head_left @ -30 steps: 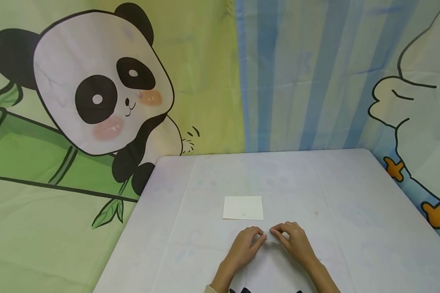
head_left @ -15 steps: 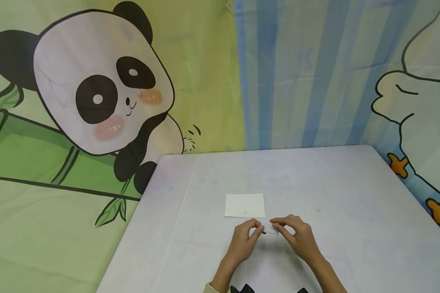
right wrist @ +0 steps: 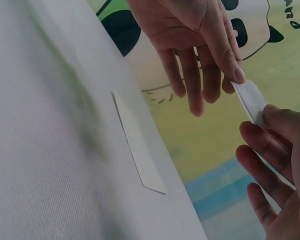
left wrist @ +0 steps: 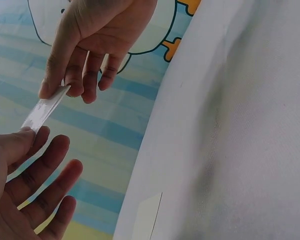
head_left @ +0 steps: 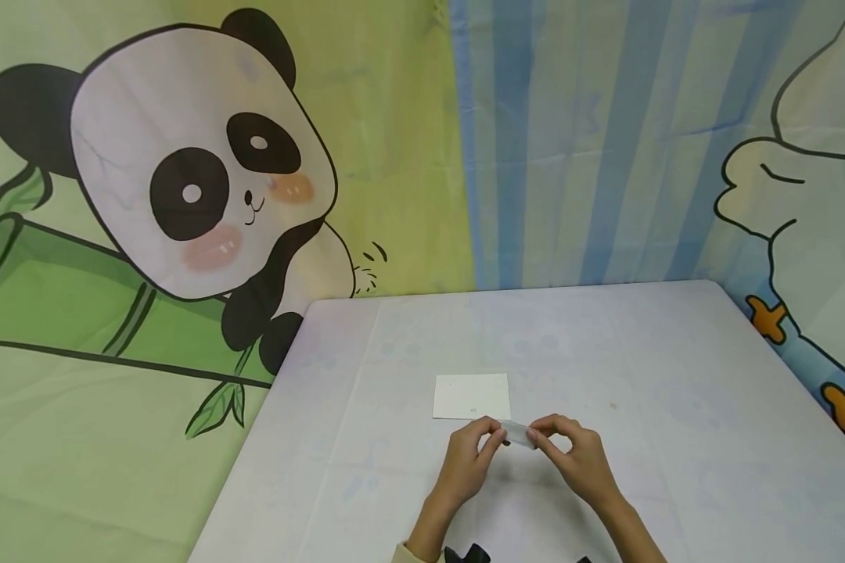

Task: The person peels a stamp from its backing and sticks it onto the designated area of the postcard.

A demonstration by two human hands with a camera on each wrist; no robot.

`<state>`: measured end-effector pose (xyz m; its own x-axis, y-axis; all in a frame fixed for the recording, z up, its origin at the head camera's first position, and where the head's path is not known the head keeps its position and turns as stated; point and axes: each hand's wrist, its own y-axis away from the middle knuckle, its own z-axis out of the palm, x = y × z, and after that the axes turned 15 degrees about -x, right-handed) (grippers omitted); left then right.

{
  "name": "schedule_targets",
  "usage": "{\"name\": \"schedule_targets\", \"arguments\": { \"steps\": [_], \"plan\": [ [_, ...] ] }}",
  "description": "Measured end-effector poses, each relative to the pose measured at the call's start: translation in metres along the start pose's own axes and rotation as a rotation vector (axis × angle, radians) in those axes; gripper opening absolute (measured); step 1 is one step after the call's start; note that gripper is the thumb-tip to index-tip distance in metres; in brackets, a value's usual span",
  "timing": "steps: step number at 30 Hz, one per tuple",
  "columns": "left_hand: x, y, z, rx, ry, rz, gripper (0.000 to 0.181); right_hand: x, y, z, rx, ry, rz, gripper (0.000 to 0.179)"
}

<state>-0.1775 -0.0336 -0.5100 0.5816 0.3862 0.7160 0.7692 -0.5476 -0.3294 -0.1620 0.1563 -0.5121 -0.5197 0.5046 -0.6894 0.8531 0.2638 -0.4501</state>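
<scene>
Thin, flat, whitish strip (head_left: pixel 517 435): ends partly covered by the bare left hand (head_left: pixel 468 459) and bare right hand (head_left: pixel 579 461); material indeterminate. White rectangular card (head_left: pixel 471 395): small dark mark (head_left: pixel 473 410) too small to read; card cropped below in the left wrist view. Small black objects (head_left: pixel 468 555): truncated by the head view's lower edge, unidentifiable. White, black-outlined cartoon figure (head_left: pixel 827 274): cropped at right

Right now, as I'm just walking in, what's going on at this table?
A person is holding a small whitish strip up off the white table, one end pinched in the left hand and the other in the right hand. I can't tell what the strip is made of. A plain off-white card lies on the table just beyond the hands, and neither hand is holding it.
</scene>
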Motion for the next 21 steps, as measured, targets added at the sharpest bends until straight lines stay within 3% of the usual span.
{"name": "schedule_targets", "arguments": {
  "steps": [10,18,21],
  "plan": [
    [0.007,-0.003,-0.001,0.032,0.107,0.006,0.015,-0.008,-0.005,0.000,0.066,-0.018,0.073,0.014],
    [0.034,-0.006,-0.019,0.012,0.154,0.078,0.007,-0.011,-0.009,-0.001,0.133,0.015,0.124,0.015],
    [0.028,-0.007,-0.017,-0.019,0.177,0.065,0.009,-0.011,-0.010,0.000,0.132,0.016,0.145,0.013]
  ]
}}
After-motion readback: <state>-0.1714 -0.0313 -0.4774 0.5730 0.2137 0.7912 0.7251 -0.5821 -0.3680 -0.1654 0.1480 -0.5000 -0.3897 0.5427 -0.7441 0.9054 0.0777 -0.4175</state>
